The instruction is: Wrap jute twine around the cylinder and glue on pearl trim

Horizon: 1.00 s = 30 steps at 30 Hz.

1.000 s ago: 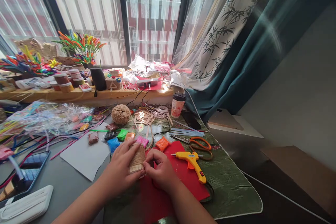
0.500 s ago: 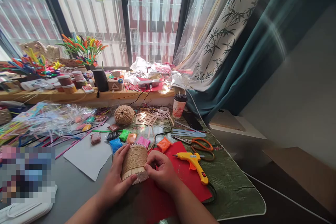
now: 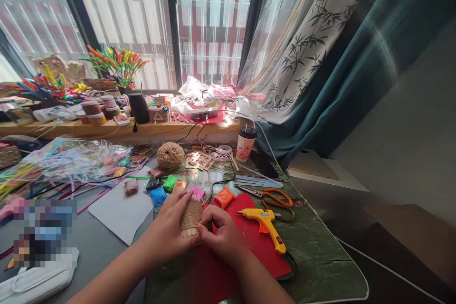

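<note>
Window and sill: we are facing a barred window (image 3: 213,23), with a crowded wooden sill (image 3: 199,128) running below and a blue curtain (image 3: 356,85) hanging at right.
Tabletop: a grey surface (image 3: 110,266) is lying at left, and a green surface (image 3: 320,251) is spreading to the right.
White sheet: one white sheet (image 3: 121,213) is lying left of our hands.
Packets: we are counting eight small coloured packets (image 3: 170,183) from the white sheet across to the red one, one of them resting on the white.
Twine: one twine ball (image 3: 170,155) is sitting behind them.
Left hand: our left hand (image 3: 178,223) is wrapping partly closed around one twine-wrapped pot (image 3: 191,213), above the red sheet's left side.
Right hand: our right hand (image 3: 217,232) is bringing thumb and forefinger close together at the pot's lower right edge; we cannot tell whether they are gripping anything.
Red sheet: one red sheet (image 3: 249,251) is lying under our right hand.
Tools: one yellow glue gun (image 3: 265,223) is lying across its right edge, one pair of scissors (image 3: 278,198) just behind.
Cup: one drink cup (image 3: 245,144) is standing farther back.
Edges: plastic bags (image 3: 89,156) are crowding the back left; a bare green stretch is leaving room between glue gun and right table edge.
</note>
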Available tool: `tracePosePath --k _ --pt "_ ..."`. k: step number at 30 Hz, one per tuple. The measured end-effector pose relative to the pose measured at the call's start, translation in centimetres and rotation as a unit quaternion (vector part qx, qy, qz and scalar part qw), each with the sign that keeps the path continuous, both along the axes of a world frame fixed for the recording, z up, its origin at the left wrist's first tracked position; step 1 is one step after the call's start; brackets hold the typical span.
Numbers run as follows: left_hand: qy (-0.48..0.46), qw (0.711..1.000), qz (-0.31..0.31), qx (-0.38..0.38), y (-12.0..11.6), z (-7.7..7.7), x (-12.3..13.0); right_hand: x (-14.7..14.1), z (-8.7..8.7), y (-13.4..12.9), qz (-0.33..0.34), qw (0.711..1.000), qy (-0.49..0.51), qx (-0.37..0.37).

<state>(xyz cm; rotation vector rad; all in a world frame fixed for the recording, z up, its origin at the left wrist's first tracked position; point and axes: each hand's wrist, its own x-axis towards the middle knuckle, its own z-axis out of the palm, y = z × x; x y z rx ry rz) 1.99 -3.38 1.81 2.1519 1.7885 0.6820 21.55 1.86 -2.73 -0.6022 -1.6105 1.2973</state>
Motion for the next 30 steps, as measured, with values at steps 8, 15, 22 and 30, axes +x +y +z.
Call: tracePosePath --k 8,15,22,30 --pt "-0.115 0.993 -0.008 0.037 -1.3 -2.8 -1.8 0.4 0.6 -0.1 -0.007 1.0 -0.001 0.015" --pt "-0.077 0.997 -0.005 0.002 -1.2 -1.4 -2.8 -0.1 0.2 -0.1 -0.003 1.0 -0.014 0.012" --pt "-0.014 1.0 0.015 0.018 0.0 -0.6 -0.1 -0.1 -0.4 -0.1 0.005 1.0 -0.012 0.007" --pt "-0.168 0.985 0.047 0.006 -1.1 -2.1 -1.3 0.0 0.1 0.0 -0.005 1.0 -0.002 0.008"
